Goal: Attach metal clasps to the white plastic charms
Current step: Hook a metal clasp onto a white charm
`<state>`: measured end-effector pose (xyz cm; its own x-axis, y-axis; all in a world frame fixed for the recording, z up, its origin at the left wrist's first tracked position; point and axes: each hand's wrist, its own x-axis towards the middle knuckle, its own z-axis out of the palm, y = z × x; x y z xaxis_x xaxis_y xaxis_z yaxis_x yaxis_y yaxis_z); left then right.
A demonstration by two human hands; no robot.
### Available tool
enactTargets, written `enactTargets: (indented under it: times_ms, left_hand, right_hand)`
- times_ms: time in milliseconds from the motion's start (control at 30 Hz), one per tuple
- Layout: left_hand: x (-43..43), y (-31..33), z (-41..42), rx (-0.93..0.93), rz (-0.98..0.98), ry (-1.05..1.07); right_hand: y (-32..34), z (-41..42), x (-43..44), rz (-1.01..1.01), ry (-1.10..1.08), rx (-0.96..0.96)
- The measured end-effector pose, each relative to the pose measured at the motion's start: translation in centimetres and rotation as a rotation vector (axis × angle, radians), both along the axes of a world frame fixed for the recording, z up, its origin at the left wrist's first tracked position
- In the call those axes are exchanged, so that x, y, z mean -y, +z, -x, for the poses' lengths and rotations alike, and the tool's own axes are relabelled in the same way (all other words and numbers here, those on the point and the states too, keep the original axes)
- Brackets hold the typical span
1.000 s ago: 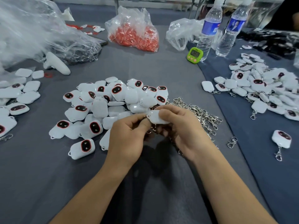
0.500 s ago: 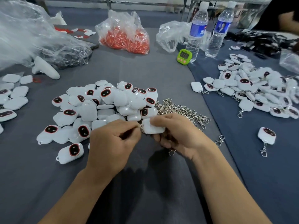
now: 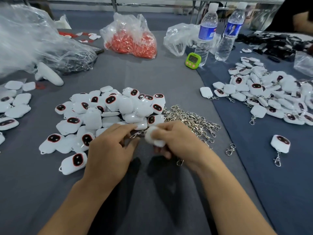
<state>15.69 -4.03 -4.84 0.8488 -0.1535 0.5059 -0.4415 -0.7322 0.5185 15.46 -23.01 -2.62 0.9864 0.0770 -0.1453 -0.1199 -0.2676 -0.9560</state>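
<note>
My right hand (image 3: 177,141) grips a white plastic charm (image 3: 153,137) just above the grey table. A metal clasp (image 3: 135,135) runs from the charm's left end to my left hand (image 3: 110,150), whose fingertips pinch it. Behind my hands lies a heap of white charms (image 3: 108,114) with dark red-rimmed faces. To its right is a tangle of silver clasps (image 3: 191,119). At the right, on the blue cloth, a pile of charms with clasps attached (image 3: 271,97) spreads out, and one such charm (image 3: 280,143) lies alone nearer me.
More white charms (image 3: 15,106) lie at the left edge by a large clear bag (image 3: 33,46). A bag of red parts (image 3: 130,38), a green timer (image 3: 192,60) and two water bottles (image 3: 205,33) stand at the back. A loose clasp (image 3: 230,149) lies right of my hand.
The charm has turned in my right hand, and my left hand's fingers have drawn back a little, so the clasp now shows stretched between the two hands.
</note>
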Motion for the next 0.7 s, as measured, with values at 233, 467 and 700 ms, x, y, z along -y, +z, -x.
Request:
enactTargets:
  times_ms: [233, 467, 700]
  left_hand:
    - [0.9, -0.9, -0.9, -0.113, -0.278, 0.122]
    - [0.8, -1.3, -1.2, -0.21, -0.392, 0.074]
    - [2.4, -1.4, 0.2, -0.151, -0.381, -0.182]
  right_hand:
    - [0.7, -0.8, 3.8, -1.005, -0.53, 0.052]
    - [-2.9, -1.5, -1.6, 0.721, -0.244, 0.437]
    - [-2.2, -1.7, -1.3, 0.677, -0.17, 0.409]
